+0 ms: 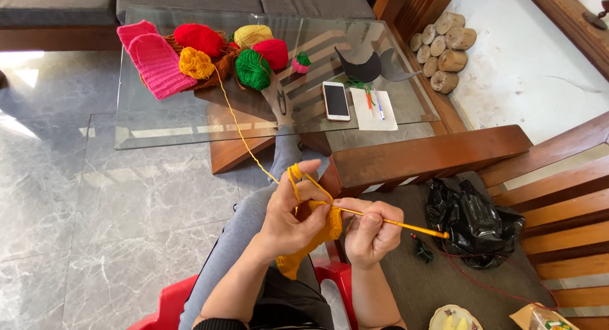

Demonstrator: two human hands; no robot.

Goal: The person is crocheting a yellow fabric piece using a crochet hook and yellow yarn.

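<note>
At lower centre, the left hand (288, 219) pinched a nubbly yellow crochet piece (314, 241), soft yarn strand (244, 140) looped over its raised forefinger. The right hand (371, 232) gripped a slim yellow crochet hook (406, 226), fingers curled tight. Fuzzy yarn balls (252, 69) sat upper left on the glass table (165, 121).

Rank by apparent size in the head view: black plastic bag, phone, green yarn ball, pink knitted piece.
1. Black plastic bag, though it lies nearer the camera.
2. Pink knitted piece.
3. Green yarn ball and phone: too alike to rank.
</note>
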